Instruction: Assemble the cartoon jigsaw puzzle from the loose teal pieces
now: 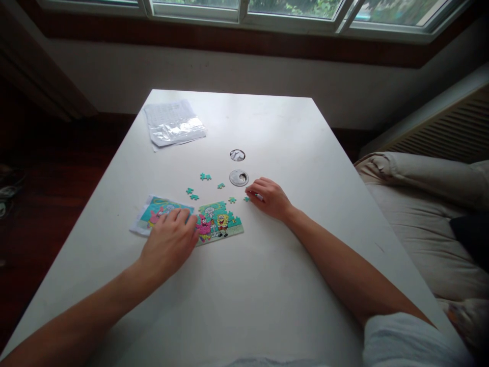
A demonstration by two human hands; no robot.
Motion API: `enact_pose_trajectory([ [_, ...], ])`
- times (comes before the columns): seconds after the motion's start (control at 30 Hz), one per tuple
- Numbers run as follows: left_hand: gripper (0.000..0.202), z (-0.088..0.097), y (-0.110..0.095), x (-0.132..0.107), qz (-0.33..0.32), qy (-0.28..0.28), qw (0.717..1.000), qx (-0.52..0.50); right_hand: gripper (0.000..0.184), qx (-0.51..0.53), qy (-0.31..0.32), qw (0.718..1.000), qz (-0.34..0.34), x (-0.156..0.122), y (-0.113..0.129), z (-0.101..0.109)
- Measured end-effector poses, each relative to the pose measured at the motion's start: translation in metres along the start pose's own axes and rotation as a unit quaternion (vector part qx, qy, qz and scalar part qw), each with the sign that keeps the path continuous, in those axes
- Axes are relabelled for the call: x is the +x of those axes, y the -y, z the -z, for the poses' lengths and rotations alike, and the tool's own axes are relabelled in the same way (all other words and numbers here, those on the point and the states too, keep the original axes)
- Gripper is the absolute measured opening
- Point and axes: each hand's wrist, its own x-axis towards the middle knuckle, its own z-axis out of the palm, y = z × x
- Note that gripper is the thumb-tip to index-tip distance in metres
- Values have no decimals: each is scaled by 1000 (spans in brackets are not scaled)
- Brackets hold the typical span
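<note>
A partly built cartoon jigsaw puzzle (220,222) lies on the white table (267,285). To its left sits the picture card (153,211) with the same cartoon. My left hand (170,243) rests flat across the card and the puzzle's left edge, fingers stretched out. My right hand (268,196) lies to the right of the puzzle, fingers curled in a pinch at a small teal piece (246,199) by its fingertips. Several loose teal pieces (205,177) are scattered just beyond the puzzle.
A crumpled clear plastic bag (173,124) lies at the far left of the table. A round cable hole (237,155) and its grey cap (239,178) sit mid-table. A cushioned seat (420,214) stands to the right, a window along the far wall.
</note>
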Motion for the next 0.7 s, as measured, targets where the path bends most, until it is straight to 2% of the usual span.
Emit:
enact_pose_trajectory([
  [0.13,29,-8,7,-1,31,-13,999,-4,14,6,1,1000,-1,0,2,-1],
  [0.33,39,-5,-3,-2,41,-30,999,13,13,11,6,1000,9,1,8,-4],
  [0.5,43,-3,-14,-2,-13,-38,999,-14,13,14,2,1000,7,3,7,-6],
  [0.7,43,-15,-28,-4,-75,-34,995,-56,14,19,-15,1000,-15,3,2,-7],
])
